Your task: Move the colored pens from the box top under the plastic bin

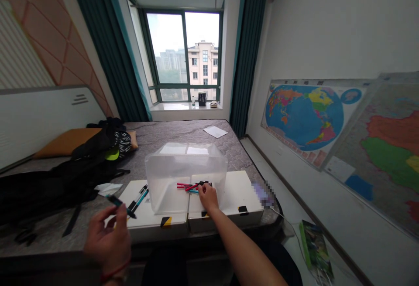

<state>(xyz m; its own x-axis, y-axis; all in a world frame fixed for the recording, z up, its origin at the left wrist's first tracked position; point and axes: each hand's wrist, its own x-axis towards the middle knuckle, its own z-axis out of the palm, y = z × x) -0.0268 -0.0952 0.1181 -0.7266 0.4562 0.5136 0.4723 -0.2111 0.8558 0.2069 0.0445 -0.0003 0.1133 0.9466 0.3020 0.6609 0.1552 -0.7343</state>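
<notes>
Near seven o'clock, the left hand [107,244] pinches a dark pen [120,206] between thumb and fingers; at twelve, the right hand [208,197], half-curled, touches red and teal pens [191,187], its grip impossible to tell, within a clear plastic box [166,177] on white boxes [237,194]; farther off lie a mattress [157,134] and a window [183,55]
</notes>
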